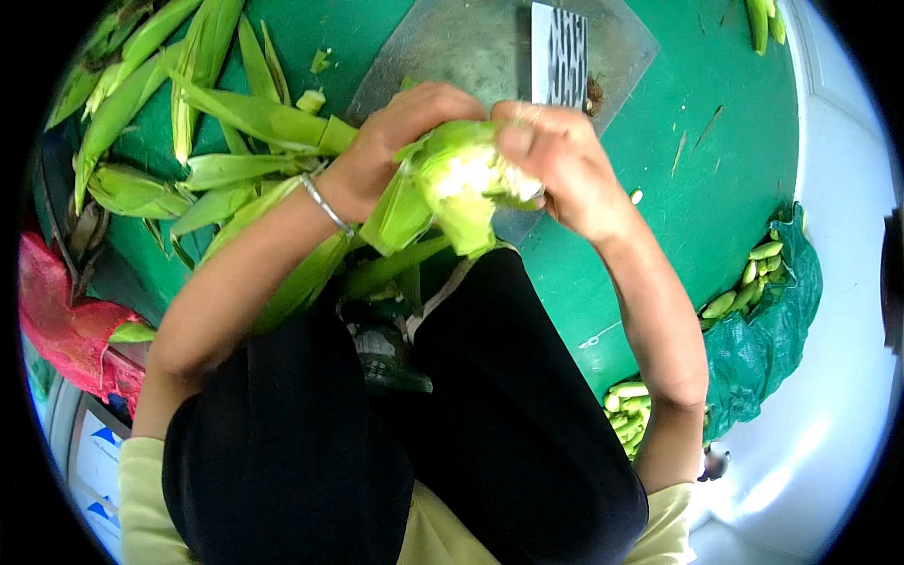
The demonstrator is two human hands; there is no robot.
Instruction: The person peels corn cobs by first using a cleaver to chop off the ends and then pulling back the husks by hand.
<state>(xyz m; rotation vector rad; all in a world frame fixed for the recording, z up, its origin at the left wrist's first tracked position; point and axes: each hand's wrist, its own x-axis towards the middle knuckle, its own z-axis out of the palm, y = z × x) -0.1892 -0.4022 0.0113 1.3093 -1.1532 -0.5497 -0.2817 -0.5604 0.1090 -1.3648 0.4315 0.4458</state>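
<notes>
A green ear of corn [459, 177] in its husk is held up in front of my knees, with pale, whitish inner parts showing at its torn end. My left hand [414, 122] is closed round its husk from the left. From the right, my right hand [556, 155] grips the pale end, thumb pressed on it; motion blurs the fingers a little. Loose green husk flaps hang below between the two hands. Just beyond the hands, a translucent sheet or board [471, 47] lies on the green surface [678, 179].
Green husks and leaves [217, 179] are heaped at the left beside a red mesh bag [71, 311]. A flat white piece with black wavy stripes [562, 56] lies on the board. At the right are a green sack [767, 358] and trimmed green ears [629, 410].
</notes>
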